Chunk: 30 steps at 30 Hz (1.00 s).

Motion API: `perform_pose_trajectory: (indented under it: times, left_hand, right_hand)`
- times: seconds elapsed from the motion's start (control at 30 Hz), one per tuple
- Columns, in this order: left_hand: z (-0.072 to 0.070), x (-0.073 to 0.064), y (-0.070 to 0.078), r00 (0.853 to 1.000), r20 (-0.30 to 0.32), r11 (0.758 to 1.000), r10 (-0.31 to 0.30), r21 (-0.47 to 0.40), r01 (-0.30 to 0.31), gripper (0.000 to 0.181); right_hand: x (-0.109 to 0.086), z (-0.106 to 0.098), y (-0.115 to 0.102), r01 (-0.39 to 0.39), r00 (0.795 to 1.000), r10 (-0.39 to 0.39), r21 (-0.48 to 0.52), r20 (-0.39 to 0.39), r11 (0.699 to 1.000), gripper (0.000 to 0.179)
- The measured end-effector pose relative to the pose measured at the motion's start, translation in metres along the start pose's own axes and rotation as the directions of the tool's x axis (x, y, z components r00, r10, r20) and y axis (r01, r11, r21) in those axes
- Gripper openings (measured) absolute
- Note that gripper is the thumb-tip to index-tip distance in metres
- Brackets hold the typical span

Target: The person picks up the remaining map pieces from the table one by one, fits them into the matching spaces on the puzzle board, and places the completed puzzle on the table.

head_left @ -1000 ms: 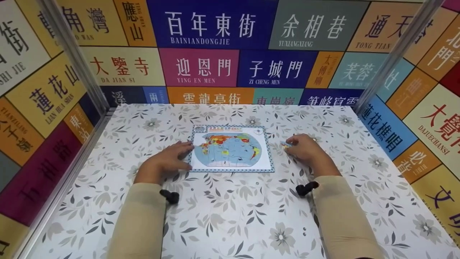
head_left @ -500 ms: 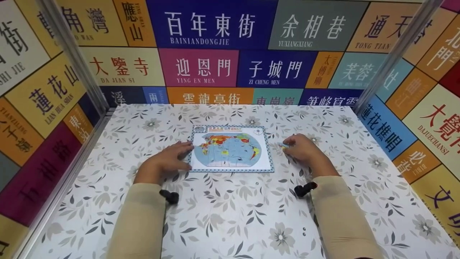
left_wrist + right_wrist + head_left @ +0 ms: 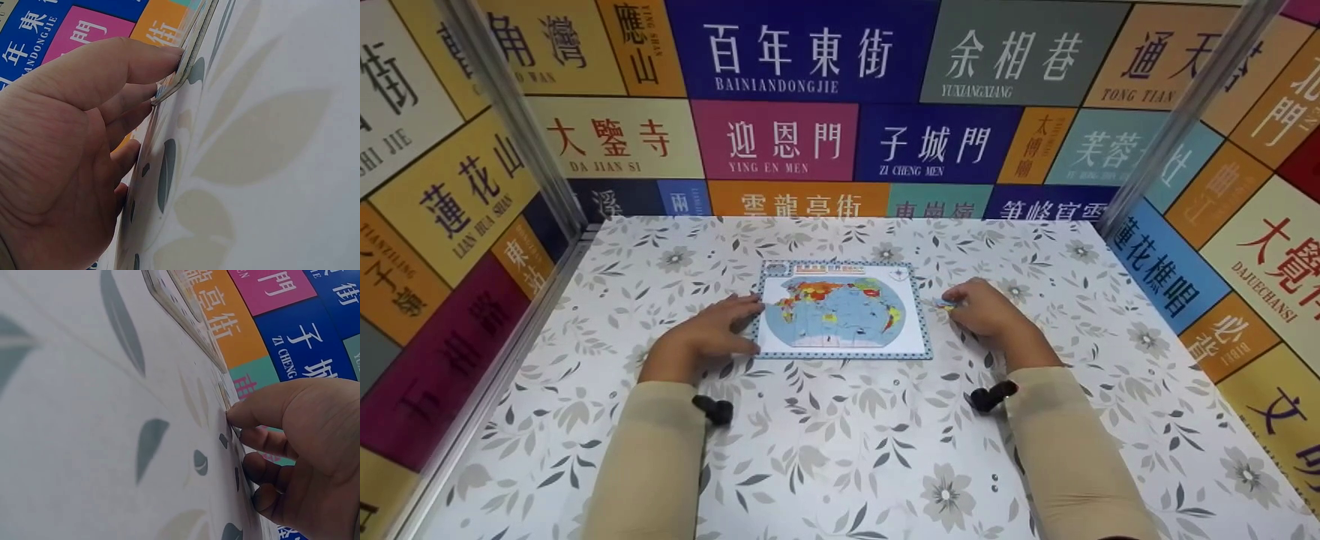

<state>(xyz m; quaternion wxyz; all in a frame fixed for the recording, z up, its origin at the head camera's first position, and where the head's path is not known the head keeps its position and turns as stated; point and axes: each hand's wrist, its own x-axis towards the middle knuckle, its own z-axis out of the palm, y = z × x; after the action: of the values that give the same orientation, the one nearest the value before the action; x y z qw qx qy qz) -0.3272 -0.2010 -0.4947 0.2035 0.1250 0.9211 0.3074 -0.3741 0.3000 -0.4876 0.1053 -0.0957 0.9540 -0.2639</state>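
A world map jigsaw puzzle [image 3: 840, 311] in a blue-bordered board lies flat in the middle of the table. At its left edge is my left hand [image 3: 709, 330], thumb and fingers spread and touching the border. In the left wrist view the thumb [image 3: 152, 63] rests at the board's corner [image 3: 181, 79]. To the right of the board, my right hand [image 3: 990, 309] pinches a small blue and yellow puzzle piece [image 3: 946, 304] between thumb and fingers, low over the tablecloth. The right wrist view shows this piece only as a thin edge by the thumb [image 3: 250, 410].
A white tablecloth with grey leaves and flowers [image 3: 847, 450] covers the table. Panels with Chinese street names [image 3: 802, 52] enclose it at the back and both sides, with metal posts [image 3: 521, 112] at the corners. Black wrist devices [image 3: 712, 410] sit by both cuffs.
My right hand has slid slightly left with the puzzle piece, closer to the board. The left hand and the board have stayed in place.
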Motion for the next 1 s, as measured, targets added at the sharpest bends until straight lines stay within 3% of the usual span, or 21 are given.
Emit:
perform_pose_trajectory:
  times: [0.47,0.7,1.0]
  left_hand:
    - [0.0014,0.0013,-0.0001,0.999,-0.004,0.999,-0.038,-0.032,0.038,0.086]
    - [0.0011,0.0003,-0.0002,1.000,0.003,1.000,0.001,-0.002,-0.001,0.087]
    - [0.0010,0.0006,-0.0012,1.000,0.001,1.000,0.001,0.003,-0.001,0.088]
  right_hand:
    - [0.0021,0.0014,-0.0022,-0.012,1.000,0.012,0.014,-0.011,1.000,0.043]
    - [0.0018,0.0013,-0.0020,-0.003,1.000,0.003,-0.013,-0.007,1.000,0.042]
    - [0.0042,0.0015,-0.0043,-0.015,1.000,0.015,0.007,-0.014,1.000,0.045]
